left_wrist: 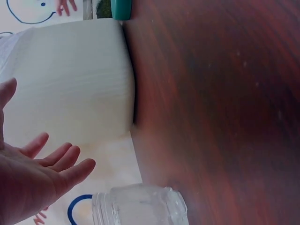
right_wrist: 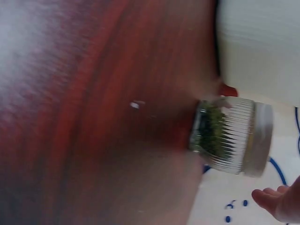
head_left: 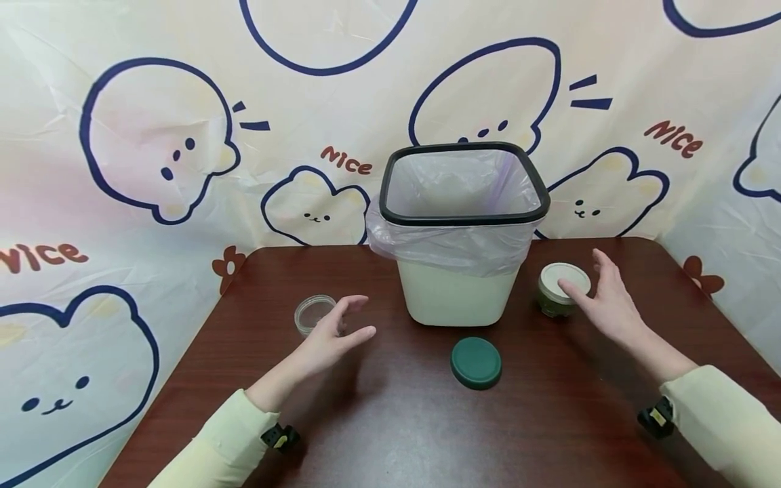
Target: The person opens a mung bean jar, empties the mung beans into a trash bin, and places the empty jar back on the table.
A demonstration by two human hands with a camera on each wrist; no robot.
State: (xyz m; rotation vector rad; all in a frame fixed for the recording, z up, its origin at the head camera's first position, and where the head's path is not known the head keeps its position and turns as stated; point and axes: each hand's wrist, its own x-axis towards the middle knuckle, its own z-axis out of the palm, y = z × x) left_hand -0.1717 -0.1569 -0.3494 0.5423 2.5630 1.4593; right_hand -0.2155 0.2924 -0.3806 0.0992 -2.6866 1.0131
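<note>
My left hand (head_left: 331,339) hovers with spread, relaxed fingers beside a clear, lidless jar (head_left: 314,313), which stands on the table's left side. In the left wrist view, the jar (left_wrist: 140,205) appears below the fingers, apart from them. On the right, my right hand (head_left: 605,302) is held loosely open near a ribbed clear jar (head_left: 554,303) with a white lid (head_left: 565,279). Green contents (right_wrist: 213,129) fill its lower part in the right wrist view. Neither hand holds anything. A round dark green lid (head_left: 476,362) lies between the hands.
A cream trash bin (head_left: 460,291) with a black rim (head_left: 464,220) and a translucent liner bag (head_left: 451,247) stands at the back centre of the dark brown table (head_left: 415,434). Behind it hangs a cartoon-printed cloth (head_left: 342,122), which also covers both sides.
</note>
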